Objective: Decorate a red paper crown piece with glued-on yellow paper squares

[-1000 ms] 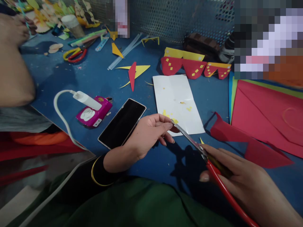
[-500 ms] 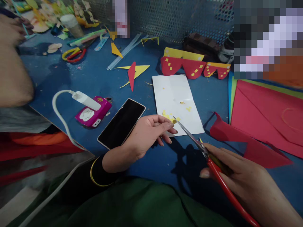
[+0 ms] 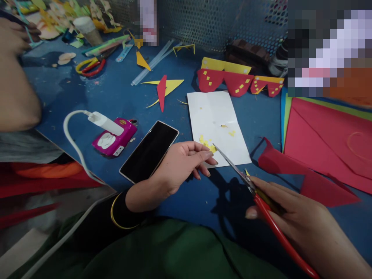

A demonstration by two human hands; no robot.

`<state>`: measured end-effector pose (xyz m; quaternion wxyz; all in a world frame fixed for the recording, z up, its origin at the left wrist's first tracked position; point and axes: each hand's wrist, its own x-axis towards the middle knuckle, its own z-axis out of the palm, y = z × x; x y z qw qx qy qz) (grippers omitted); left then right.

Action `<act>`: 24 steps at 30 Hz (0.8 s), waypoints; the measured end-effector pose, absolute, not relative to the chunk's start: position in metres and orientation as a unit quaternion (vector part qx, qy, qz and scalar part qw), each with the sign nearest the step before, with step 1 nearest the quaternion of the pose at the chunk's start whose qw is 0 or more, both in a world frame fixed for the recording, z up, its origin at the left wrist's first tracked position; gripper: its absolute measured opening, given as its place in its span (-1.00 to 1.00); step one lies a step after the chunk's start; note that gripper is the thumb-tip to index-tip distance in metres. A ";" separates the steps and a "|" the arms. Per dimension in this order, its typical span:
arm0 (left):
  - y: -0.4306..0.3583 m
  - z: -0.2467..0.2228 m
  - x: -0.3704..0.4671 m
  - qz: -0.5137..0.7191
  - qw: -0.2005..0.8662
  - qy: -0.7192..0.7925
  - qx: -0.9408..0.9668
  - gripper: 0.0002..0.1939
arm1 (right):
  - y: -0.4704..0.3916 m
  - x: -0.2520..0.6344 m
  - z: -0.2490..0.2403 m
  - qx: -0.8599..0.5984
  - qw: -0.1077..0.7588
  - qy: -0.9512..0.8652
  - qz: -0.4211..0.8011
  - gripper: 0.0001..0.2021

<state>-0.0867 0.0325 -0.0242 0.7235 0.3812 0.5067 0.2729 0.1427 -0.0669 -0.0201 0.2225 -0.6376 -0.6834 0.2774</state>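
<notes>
My right hand (image 3: pixel 302 217) is wrapped around red-handled scissors (image 3: pixel 236 170). Their blades look closed, and the tip points at the fingertips of my left hand (image 3: pixel 186 161). That hand has thumb and forefinger pinched together over the lower edge of a white paper sheet (image 3: pixel 215 110). Whatever the pinch holds is too small or hidden to make out. Tiny yellow paper bits (image 3: pixel 207 143) lie on the sheet just beyond the fingers, with a few more farther right. A yellow sliver (image 3: pixel 247 172) shows by the scissors' pivot.
A phone (image 3: pixel 149 151) lies beside my left wrist, near a purple adapter (image 3: pixel 114 137) with a white cable. Red paper (image 3: pixel 328 143) is stacked at right. Decorated red-and-yellow cutouts (image 3: pixel 225 79) stand behind the sheet. Other scissors (image 3: pixel 91 66) and another person's arm (image 3: pixel 17 85) are at left.
The darker yellow piece between my left fingertips and the scissors' tip no longer shows there; bright yellow bits are visible on the sheet at that spot. Both hands have barely moved.
</notes>
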 end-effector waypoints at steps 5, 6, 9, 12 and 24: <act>0.033 -0.023 -0.086 0.281 0.710 0.520 0.383 -0.88 | -0.065 0.143 -0.016 -0.646 0.232 -0.685 0.245 -0.54; 0.033 -0.022 -0.086 0.285 0.707 0.522 0.381 -0.88 | -0.064 0.143 -0.016 -0.645 0.231 -0.689 0.236 -0.53; 0.033 -0.022 -0.085 0.301 0.707 0.521 0.372 -0.89 | -0.064 0.143 -0.015 -0.637 0.229 -0.698 0.233 -0.52; 0.033 -0.022 -0.085 0.310 0.712 0.515 0.363 -0.90 | -0.065 0.142 -0.016 -0.633 0.232 -0.695 0.251 -0.50; 0.031 -0.022 -0.085 0.294 0.729 0.493 0.372 -0.90 | -0.071 0.141 -0.019 -0.634 0.216 -0.674 0.310 -0.55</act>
